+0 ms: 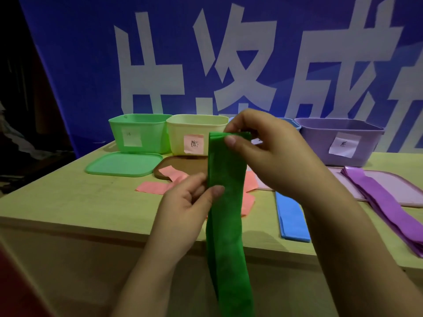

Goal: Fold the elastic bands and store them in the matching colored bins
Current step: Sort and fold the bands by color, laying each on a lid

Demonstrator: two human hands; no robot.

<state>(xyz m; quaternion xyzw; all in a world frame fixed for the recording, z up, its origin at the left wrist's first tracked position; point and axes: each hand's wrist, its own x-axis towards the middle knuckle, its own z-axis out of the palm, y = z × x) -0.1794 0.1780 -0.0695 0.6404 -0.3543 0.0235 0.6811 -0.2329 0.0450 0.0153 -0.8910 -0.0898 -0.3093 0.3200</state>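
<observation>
Both my hands, left hand (187, 197) and right hand (258, 152), are pinching the green band (226, 202) mid-fold; green bin (139, 133) behind looks unfilled, 3 bands left.

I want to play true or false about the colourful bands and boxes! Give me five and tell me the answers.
1. Both hands hold the green band. True: the right hand pinches its top and the left hand grips it lower down.
2. The green bin has its lid on. False: it is open, and the green lid lies flat in front of it.
3. The purple band lies on the table. True, partly over a pale lid.
4. The blue band is inside a bin. False: it lies on the table.
5. The purple bin stands furthest left. False: the green bin does.
</observation>
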